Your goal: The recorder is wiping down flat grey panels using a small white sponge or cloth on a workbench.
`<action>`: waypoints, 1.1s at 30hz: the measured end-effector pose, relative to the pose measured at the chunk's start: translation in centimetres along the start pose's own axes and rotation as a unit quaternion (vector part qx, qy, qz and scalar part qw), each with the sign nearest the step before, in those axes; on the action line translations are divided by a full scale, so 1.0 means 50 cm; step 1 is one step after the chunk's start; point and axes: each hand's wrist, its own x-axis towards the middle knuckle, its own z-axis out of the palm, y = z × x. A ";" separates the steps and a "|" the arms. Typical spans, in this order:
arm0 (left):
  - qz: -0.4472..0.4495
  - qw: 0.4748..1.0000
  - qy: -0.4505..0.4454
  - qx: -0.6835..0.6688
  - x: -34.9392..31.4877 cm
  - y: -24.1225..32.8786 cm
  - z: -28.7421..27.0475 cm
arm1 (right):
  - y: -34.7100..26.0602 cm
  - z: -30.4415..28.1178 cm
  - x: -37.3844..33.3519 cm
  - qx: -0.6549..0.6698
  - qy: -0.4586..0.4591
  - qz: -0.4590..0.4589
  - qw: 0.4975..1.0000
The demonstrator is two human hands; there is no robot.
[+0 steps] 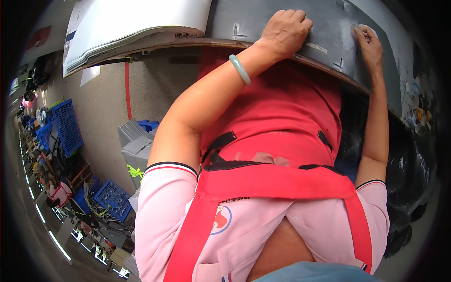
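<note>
Your left hand (288,32) curls over the table (329,23), can't tell if it grips; right hand (369,43), well apart, pinches a pale piece (355,31).

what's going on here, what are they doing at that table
A person in a red apron is working at a dark work surface with both bare hands. The left hand, with a green bangle on its wrist, is curled at the surface; whether it grips anything is hidden. The right hand holds a small pale piece, too unclear to name. A stack of white sheets lies to the left.
</note>
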 end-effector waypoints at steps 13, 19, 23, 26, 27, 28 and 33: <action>-0.048 0.988 -0.142 0.041 0.017 0.022 -0.053 | -0.139 0.006 -0.210 -0.009 -0.090 -0.096 0.991; -0.051 0.989 -0.131 0.040 0.013 0.021 -0.049 | -0.142 0.011 -0.205 -0.052 -0.103 -0.154 0.981; -0.057 0.989 -0.130 0.040 0.012 0.024 -0.055 | -0.135 0.000 -0.202 -0.007 -0.112 -0.047 0.993; -0.056 0.989 -0.127 0.042 0.011 0.023 -0.053 | -0.149 0.008 -0.212 0.088 -0.093 0.098 0.987; -0.053 0.990 -0.122 0.042 0.011 0.023 -0.051 | -0.154 0.014 -0.216 0.110 -0.069 0.122 0.984; -0.052 0.990 -0.122 0.041 0.011 0.022 -0.049 | -0.157 0.019 -0.219 0.109 -0.068 0.123 0.984; -0.056 0.991 -0.117 0.029 0.006 0.010 -0.036 | -0.163 0.008 -0.209 0.021 -0.137 0.107 0.985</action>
